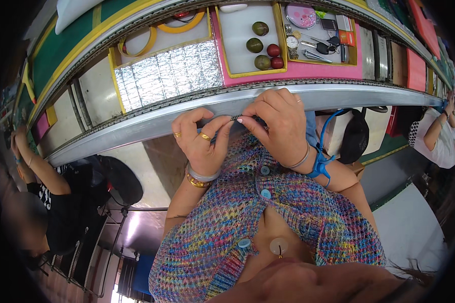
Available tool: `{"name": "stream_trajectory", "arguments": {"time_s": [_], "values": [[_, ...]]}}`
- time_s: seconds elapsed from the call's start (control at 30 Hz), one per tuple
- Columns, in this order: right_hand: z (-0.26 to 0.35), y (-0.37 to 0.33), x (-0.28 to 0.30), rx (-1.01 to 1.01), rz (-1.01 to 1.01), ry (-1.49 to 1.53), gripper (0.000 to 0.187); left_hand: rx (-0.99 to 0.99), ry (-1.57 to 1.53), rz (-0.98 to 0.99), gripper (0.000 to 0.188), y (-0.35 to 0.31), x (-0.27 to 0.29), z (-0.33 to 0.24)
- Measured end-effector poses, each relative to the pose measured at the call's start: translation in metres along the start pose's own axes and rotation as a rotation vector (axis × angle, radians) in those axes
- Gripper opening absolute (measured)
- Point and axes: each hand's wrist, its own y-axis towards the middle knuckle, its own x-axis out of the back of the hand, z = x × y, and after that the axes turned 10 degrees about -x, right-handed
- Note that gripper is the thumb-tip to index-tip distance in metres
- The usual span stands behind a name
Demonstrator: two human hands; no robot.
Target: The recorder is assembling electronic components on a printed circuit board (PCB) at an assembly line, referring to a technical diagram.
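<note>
A small dark ribbed piece like a coil spring [236,117] spans the gap between my fingertips, just in front of the metal rail. My left hand [202,139], with gold rings on it, pinches one end between thumb and fingers. The other end is pinched by my right hand [278,121], whose fingers rest near the rail's edge. Part of the piece is hidden by the fingertips. A blue coiled-cord wrist strap [319,162] is fastened round my right wrist.
Beyond the metal rail [162,122] lie a silver foil pad [169,73], yellow tape rolls [139,44], a yellow-edged tray [285,69] with green and red balls or fruits, and another tray [311,59] with keys and watches. People work at left [58,182] and right [434,136].
</note>
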Motion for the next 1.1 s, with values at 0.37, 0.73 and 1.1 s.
{"name": "stream_trajectory", "arguments": {"time_s": [0.37, 0.73, 1.1], "values": [[0.006, 0.003, 0.001, -0.067, 0.022, -0.007, 0.017, 0.101, 0.012, 0.032, 0.015, 0.006, 0.002, -0.009], [0.005, 0.009, 0.006, -0.107, 0.11, 0.015, 0.016, 0.159, -0.01, 0.091, 0.012, 0.014, 0.005, -0.014], [-0.005, 0.01, 0.007, -0.061, 0.109, 0.359, 0.023, 0.131, -0.115, 0.01, 0.013, 0.007, 0.009, -0.01]]}}
